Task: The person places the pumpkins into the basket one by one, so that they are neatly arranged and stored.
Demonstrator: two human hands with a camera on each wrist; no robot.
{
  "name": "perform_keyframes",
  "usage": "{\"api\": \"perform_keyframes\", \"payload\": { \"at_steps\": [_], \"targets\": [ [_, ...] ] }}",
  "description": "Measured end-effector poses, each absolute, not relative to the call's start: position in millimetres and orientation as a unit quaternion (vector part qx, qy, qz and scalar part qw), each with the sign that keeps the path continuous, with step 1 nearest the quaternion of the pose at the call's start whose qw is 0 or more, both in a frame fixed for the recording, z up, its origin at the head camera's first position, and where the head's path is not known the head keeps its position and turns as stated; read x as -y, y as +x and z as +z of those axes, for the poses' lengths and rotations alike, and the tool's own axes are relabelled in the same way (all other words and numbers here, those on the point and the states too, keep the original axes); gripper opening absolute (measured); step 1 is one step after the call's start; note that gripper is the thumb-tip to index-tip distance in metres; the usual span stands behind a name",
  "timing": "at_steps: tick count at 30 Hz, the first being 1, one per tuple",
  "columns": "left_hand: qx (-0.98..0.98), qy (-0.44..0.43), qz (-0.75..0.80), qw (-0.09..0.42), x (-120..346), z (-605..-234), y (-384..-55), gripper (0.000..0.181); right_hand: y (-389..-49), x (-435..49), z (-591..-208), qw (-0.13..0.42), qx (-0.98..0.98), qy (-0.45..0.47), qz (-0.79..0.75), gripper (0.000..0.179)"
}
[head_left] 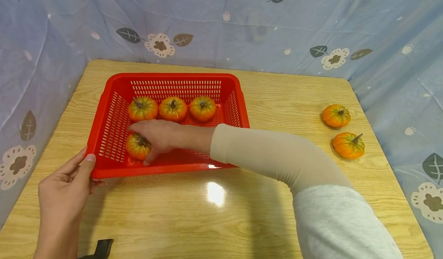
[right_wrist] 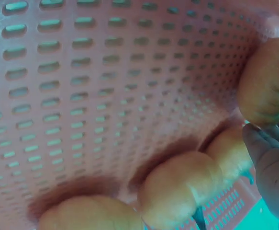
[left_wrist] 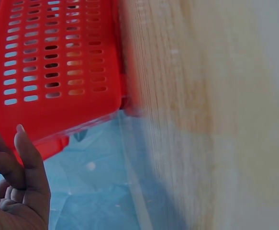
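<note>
A red plastic basket (head_left: pixel 173 75) with slotted walls stands on the table. My left hand (head_left: pixel 65 188) pinches its near left corner, thumb on top of the rim and fingers below; the left wrist view shows those fingers (left_wrist: pixel 31 155) against the red wall. Inside the basket, my right hand (head_left: pixel 159 135) grips a small orange pumpkin (head_left: pixel 135 147) near the left wall, fingers on its far side and thumb on its near side. In the right wrist view this pumpkin (right_wrist: pixel 263 81) is at the upper right. Behind it, three more pumpkins (head_left: pixel 173 110) form a row along the back wall.
Two small pumpkins (head_left: pixel 336 116) lie on the wooden table (head_left: pixel 283 97) at the right. Blue patterned cloth (head_left: pixel 242 28) hangs around the back and sides. A black strap-like piece (head_left: pixel 102 248) shows at the near left edge. My right sleeve crosses the basket's front rim.
</note>
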State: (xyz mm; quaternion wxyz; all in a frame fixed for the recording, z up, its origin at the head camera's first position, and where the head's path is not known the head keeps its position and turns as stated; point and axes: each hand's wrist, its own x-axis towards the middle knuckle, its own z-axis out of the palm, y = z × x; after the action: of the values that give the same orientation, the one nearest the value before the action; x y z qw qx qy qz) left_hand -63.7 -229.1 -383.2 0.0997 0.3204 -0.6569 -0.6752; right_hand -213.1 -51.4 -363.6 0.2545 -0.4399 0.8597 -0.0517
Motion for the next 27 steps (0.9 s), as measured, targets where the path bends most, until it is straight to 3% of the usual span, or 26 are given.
{"api": "perform_keyframes", "payload": {
  "at_steps": [15, 27],
  "targets": [
    [0.655, 0.326, -0.676, 0.088, 230, -382, -62, 0.049, -215, 17, -312, 0.191, -0.863, -0.447, -0.135, 0.106],
    [0.661, 0.308, -0.678, 0.099, 230, -384, -62, 0.050, -229, -56, -273, 0.116, -0.900, -0.356, -0.226, 0.102]
  ]
}}
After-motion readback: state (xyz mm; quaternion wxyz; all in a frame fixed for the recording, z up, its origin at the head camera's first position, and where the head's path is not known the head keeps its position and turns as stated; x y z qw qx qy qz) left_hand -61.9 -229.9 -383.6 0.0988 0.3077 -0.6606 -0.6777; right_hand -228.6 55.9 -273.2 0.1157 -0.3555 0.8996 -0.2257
